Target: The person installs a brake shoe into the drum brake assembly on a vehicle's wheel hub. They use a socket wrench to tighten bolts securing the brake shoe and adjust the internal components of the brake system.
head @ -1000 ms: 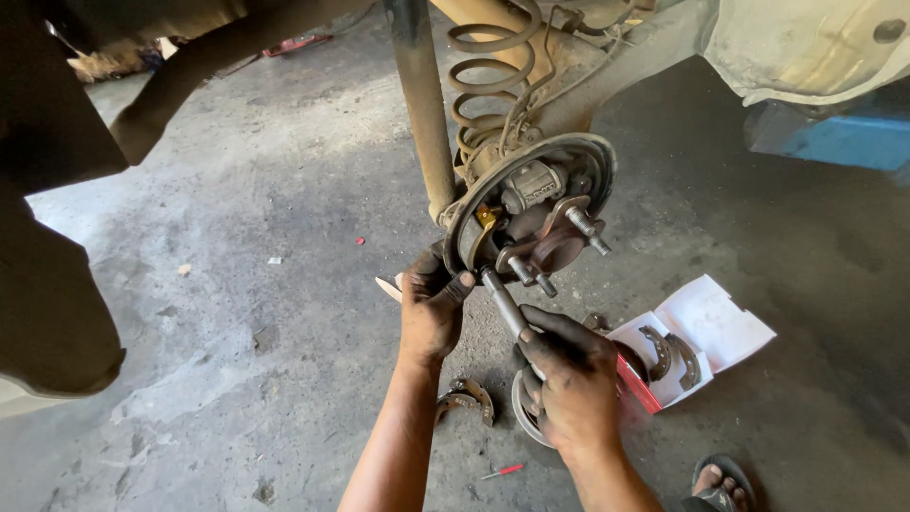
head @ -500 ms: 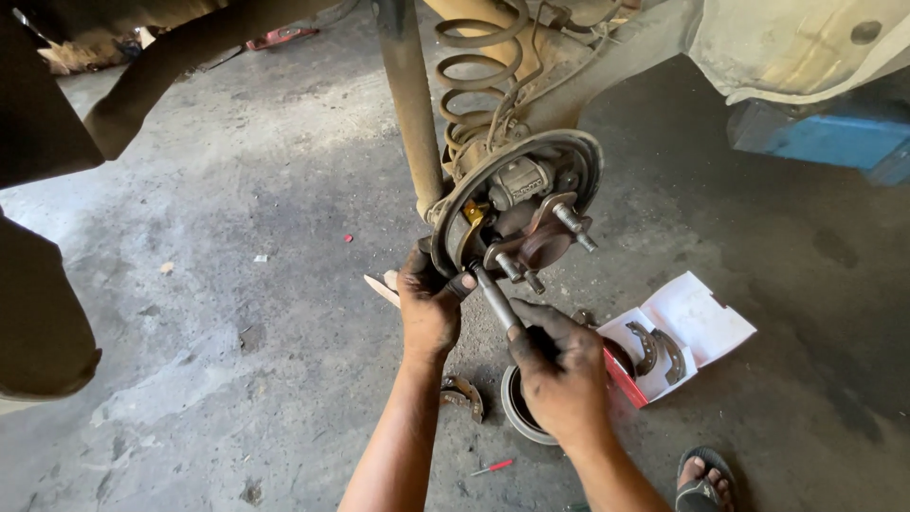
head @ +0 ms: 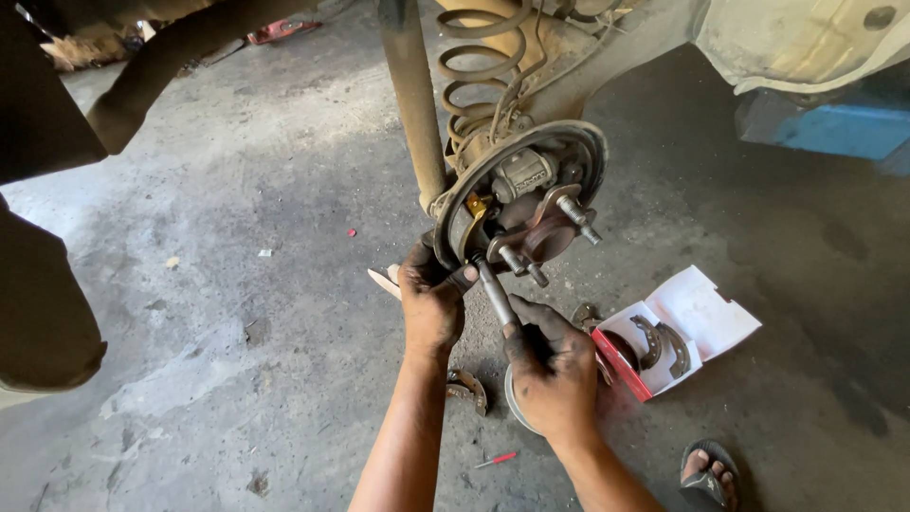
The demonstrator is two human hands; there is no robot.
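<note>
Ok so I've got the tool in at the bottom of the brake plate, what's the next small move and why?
Probably keep the left hand braced on the lower edge of the brake backing plate and lever gently with the metal tool in the right hand. Its tip already sits low on the plate beside the hub, so a small, steady pry seems safer than repositioning.

- Two bare hands, left (head: 431, 303) and right (head: 555, 370), at one brake backing plate (head: 588, 152).
- One coil spring (head: 483, 76).
- One open box (head: 687, 327) on the concrete floor (head: 237, 284), two brake shoes (head: 664, 343) inside.
- One sandalled foot (head: 706, 471) at the floor's near edge.
- One small red screwdriver (head: 496, 460).
</note>
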